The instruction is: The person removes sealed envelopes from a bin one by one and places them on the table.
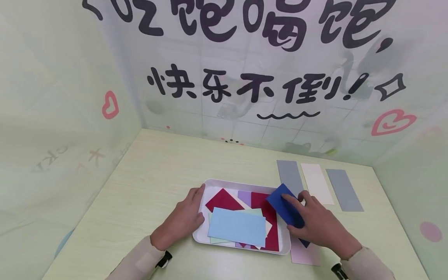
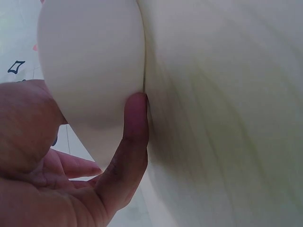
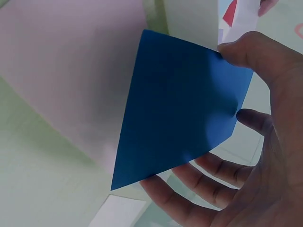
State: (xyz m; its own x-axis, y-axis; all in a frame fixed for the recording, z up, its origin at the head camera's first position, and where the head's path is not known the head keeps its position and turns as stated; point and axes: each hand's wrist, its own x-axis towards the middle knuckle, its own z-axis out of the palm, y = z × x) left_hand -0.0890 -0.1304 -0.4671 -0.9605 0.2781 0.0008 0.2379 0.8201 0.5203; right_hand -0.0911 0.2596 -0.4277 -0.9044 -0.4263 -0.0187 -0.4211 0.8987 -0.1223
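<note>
My right hand point(image 1: 315, 221) holds a dark blue card point(image 1: 280, 201) by its edges, tilted over the right end of a white tray point(image 1: 285, 242). In the right wrist view the thumb and fingers pinch the sides of the blue card point(image 3: 170, 109). My left hand point(image 1: 182, 217) grips the tray's left end; in the left wrist view a fingertip point(image 2: 136, 113) presses on the white tray wall point(image 2: 94, 56). Inside the tray, a light blue card point(image 1: 238, 226) lies on top of pale green, cream, purple and dark red cards point(image 1: 224, 200).
Right of the tray, two grey cards point(image 1: 344, 190) and a whitish card point(image 1: 316, 182) lie on the pale wooden table point(image 1: 154, 163). A pink card point(image 1: 304, 254) lies beneath my right hand. Printed translucent sheeting point(image 1: 231, 128) stands behind and at both sides.
</note>
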